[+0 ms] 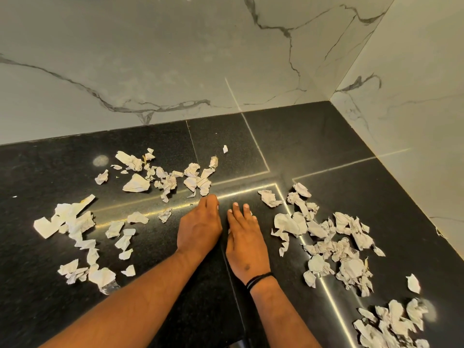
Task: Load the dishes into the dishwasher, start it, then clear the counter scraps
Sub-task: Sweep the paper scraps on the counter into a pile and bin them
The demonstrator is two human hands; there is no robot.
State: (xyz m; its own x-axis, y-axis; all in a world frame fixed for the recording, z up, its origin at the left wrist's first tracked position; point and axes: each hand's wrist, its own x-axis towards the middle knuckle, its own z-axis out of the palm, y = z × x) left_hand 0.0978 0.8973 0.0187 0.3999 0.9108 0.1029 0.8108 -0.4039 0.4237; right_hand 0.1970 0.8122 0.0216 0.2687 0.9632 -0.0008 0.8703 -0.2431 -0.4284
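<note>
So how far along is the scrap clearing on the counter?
Barely begun. Paper scraps lie scattered across the black counter. The left hand and right hand rest flat mid-counter with no grip on anything. All gathering is left. The dishwasher is out of view, so that stage is unknown.

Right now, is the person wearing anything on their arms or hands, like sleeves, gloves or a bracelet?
No sleeves or gloves show: both forearms are bare up to the edge of the picture. The right hand has a thin black band around its wrist, looking like two or three strands together. The left hand and its wrist wear nothing. No rings or watch can be seen.
</note>
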